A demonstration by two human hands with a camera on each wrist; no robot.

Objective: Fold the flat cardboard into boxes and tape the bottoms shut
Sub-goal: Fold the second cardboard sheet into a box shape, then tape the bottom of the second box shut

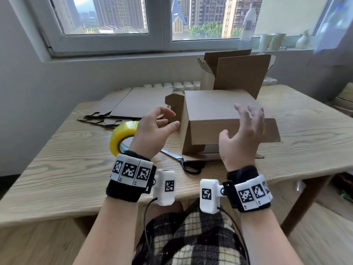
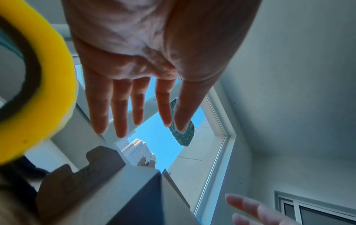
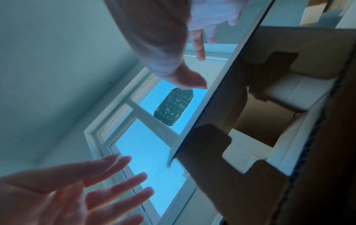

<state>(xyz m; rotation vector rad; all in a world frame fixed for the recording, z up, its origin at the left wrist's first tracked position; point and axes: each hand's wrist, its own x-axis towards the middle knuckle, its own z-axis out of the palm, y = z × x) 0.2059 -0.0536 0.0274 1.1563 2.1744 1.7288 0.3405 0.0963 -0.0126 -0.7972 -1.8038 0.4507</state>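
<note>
- Brown cardboard box (image 1: 215,119), half folded, is lying on its side at the centre of the pale wooden table (image 1: 57,169), its end flaps hanging loose toward me.
- I'm holding my left hand (image 1: 152,129) at nine o'clock of it and my right hand (image 1: 242,134) at three o'clock, both spread wide and gripping nothing.
- I judge I'm between folding and taping: next I'm needing the flaps pressed shut, then the yellow tape roll (image 1: 122,136) at eight o'clock and the black-handled scissors (image 1: 183,161).

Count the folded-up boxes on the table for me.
2: one box on its side between the hands, one open box upright behind it. Flat cardboard lies left; more could be hidden.
</note>
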